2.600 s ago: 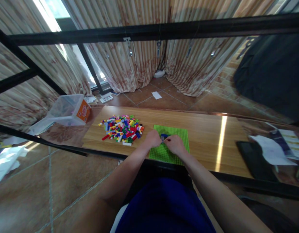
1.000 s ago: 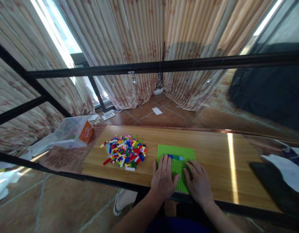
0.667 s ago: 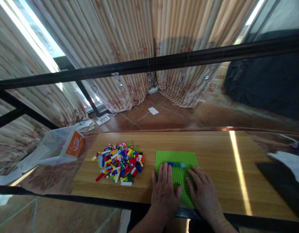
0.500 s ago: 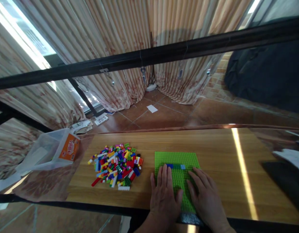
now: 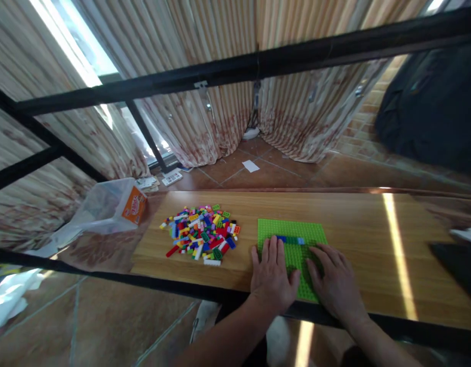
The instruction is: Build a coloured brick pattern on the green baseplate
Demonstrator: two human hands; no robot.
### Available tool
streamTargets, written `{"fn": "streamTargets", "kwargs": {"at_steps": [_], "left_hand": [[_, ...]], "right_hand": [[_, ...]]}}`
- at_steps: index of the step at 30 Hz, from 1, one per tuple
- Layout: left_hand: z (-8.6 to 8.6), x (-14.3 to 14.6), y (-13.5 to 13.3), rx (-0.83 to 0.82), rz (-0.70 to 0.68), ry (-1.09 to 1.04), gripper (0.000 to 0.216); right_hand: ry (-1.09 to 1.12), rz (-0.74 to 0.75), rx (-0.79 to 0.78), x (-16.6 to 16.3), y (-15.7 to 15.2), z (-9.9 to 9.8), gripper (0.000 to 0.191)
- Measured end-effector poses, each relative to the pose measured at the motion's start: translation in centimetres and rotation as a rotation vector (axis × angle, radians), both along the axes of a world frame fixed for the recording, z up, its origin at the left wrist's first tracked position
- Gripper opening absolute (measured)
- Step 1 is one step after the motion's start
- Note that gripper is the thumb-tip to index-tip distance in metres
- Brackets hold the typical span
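A bright green studded baseplate (image 5: 296, 230) lies on the wooden table (image 5: 358, 239). A short row of blue bricks (image 5: 290, 239) is stuck on it near the middle. My left hand (image 5: 272, 277) rests flat on the plate's near left corner, fingers stretched out. My right hand (image 5: 337, 284) lies flat on the near right part of the plate, fingers spread. Neither hand holds anything. A heap of loose coloured bricks (image 5: 202, 234) sits on the table to the left of the plate, apart from both hands.
A clear plastic tub with an orange label (image 5: 112, 206) lies on its side at the table's left end. Black metal frame bars (image 5: 235, 69) cross in front of the curtains. A dark flat object (image 5: 457, 262) and white paper (image 5: 467, 234) sit at the far right.
Both hands left the blue bricks and drew back to lie flat on the near part of the baseplate. Since then only the view has shifted; the hands stay put.
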State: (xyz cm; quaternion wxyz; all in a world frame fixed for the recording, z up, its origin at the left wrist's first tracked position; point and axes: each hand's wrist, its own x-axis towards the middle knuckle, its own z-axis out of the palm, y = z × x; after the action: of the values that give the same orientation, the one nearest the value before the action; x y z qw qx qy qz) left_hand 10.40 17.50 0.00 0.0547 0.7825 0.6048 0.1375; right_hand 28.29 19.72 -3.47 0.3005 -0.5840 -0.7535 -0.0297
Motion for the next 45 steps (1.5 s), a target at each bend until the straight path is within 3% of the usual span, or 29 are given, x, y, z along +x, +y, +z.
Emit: {"fn": "streamTargets", "kwargs": {"at_steps": [14, 20, 24, 27, 30, 35, 40, 45], "left_hand": [[1.6, -0.1, 0.1, -0.036, 0.034, -0.006, 0.073], [2.5, -0.1, 3.1, -0.024, 0.07, 0.069, 0.069], [2.8, -0.8, 5.6, -0.004, 0.068, 0.091, 0.053], [2.5, -2.0, 6.8, 0.001, 0.032, -0.006, 0.034], [2.1, -3.3, 7.2, -0.003, 0.005, -0.176, 0.042], [2.5, -5.3, 8.0, 0.013, 0.049, -0.436, 0.047], [3.0, -6.2, 9.0, -0.002, 0.127, -0.534, 0.036], [2.8, -5.0, 9.3, -0.086, 0.141, -0.526, 0.036]], "right_hand": [[-0.134, -0.054, 0.016, -0.8, 0.6, -0.2, 0.036], [-0.151, -0.042, 0.004, -2.0, 2.5, 0.2, 0.033], [-0.146, -0.034, -0.009, -2.8, 4.2, 0.6, 0.033], [-0.102, -0.006, -0.038, -2.6, 5.5, 1.2, 0.03], [0.009, 0.041, -0.107, -1.8, 6.7, 2.1, 0.024], [0.228, -0.119, -0.157, -1.8, 8.2, 3.3, 0.029], [0.294, -0.042, -0.146, -3.5, 9.2, 3.5, 0.029], [0.31, 0.001, -0.154, -4.0, 9.8, 3.3, 0.027]]}}
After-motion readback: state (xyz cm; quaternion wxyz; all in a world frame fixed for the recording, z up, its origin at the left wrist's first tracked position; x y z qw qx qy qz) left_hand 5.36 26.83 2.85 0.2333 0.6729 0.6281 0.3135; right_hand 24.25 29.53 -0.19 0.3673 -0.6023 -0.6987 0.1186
